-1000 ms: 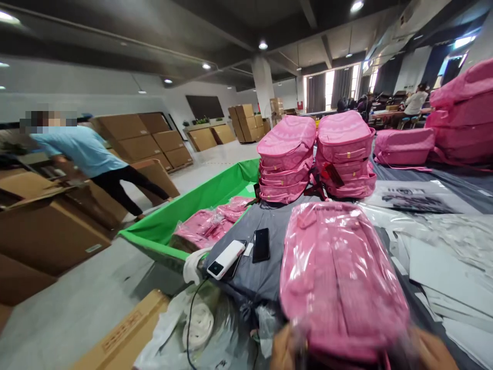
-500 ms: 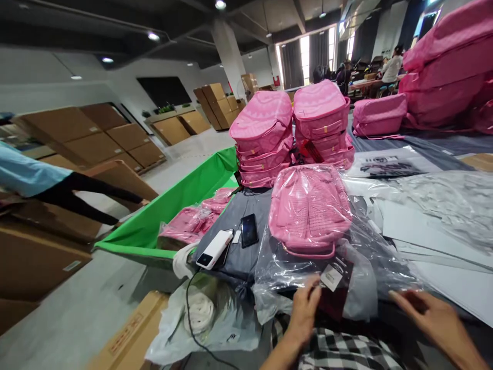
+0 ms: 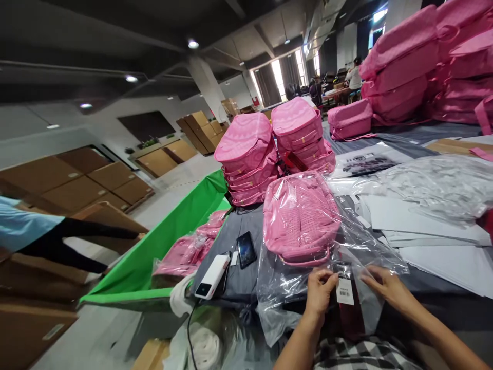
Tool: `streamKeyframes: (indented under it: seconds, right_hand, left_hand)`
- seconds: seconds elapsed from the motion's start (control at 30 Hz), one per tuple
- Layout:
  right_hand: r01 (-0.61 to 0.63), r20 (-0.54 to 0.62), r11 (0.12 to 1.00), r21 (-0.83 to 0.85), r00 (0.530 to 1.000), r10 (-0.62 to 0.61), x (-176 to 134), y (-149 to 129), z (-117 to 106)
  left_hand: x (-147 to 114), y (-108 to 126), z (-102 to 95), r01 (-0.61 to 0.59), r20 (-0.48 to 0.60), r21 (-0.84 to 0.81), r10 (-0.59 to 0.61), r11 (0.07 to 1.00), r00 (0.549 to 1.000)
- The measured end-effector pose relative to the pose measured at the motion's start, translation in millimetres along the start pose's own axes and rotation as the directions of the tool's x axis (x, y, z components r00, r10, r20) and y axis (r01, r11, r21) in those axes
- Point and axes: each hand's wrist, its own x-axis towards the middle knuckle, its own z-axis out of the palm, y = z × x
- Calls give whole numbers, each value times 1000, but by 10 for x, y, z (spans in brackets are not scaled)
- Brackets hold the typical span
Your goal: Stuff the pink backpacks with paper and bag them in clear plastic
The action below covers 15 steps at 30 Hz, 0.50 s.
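A pink backpack (image 3: 300,218) lies on the table inside a clear plastic bag (image 3: 275,288), whose loose end spreads toward me. A dark red hang tag (image 3: 352,318) with a white barcode label (image 3: 344,292) hangs at the near end. My left hand (image 3: 319,295) is closed in a pinch on the bag's near end, right beside the label. Across the tag, my right hand (image 3: 387,290) pinches the film between thumb and fingers. Exactly which layer of film each hand grips is hard to make out.
Stacked pink backpacks (image 3: 246,154) stand behind. A phone (image 3: 246,250) and a white power bank (image 3: 212,277) lie left, near a green-sided bin (image 3: 165,252) holding bagged pink packs. Clear bags (image 3: 435,180) and white sheets (image 3: 419,218) cover the right. A person (image 3: 46,234) stands far left.
My right hand has moved left to the bag's near end, and my left hand has closed beside the label. The tag has turned more upright, and the view has shifted right.
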Motion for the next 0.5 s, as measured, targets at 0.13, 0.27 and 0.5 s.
streamKeyframes:
  seconds: [0.13, 0.27, 0.5]
  right_hand:
    - [-31, 111, 980, 196, 994, 9, -112, -92, -8]
    - [-149, 139, 945, 292, 984, 112, -194, -69, -26]
    - [-78, -160, 989, -125, 985, 58, -337, 27, 169]
  left_hand:
    - [-28, 65, 55, 127, 93, -73, -120, 989, 988]
    - [21, -75, 73, -160, 52, 416, 152, 895, 987]
    - [65, -127, 140, -459, 419, 876, 238, 146, 876]
